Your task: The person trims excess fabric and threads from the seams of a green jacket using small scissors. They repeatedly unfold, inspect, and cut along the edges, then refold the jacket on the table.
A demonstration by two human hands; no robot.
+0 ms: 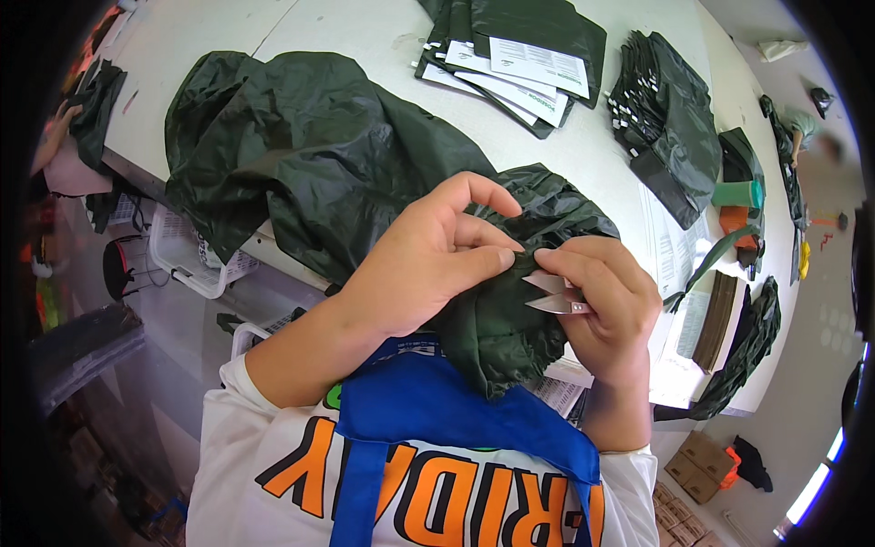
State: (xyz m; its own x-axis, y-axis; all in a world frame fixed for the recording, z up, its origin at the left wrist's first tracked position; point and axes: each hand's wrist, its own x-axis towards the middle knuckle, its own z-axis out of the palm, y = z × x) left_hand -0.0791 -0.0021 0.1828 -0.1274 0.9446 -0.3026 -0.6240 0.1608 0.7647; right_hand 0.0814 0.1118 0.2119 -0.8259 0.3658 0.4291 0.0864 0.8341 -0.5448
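White worktable (365, 36) w/ dark garments; both hands: left hand (419, 264) pinches green fabric (492, 319), right hand (611, 301) grips snips (551, 294).

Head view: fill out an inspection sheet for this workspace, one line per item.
Surface: white table, mostly covered with fabric goods.
Job's things: dark green garment bunched between both hands; small metal thread snips at its edge.
Clutter: large loose dark green garment; folded dark green pieces with white paper sheets; stack of folded dark green pieces; green cup.
Hands: left hand pinches the fabric; right hand holds the snips.
Cables: nothing seen.
Surroundings: white basket under the table edge; cardboard boxes on the floor; another person far right.
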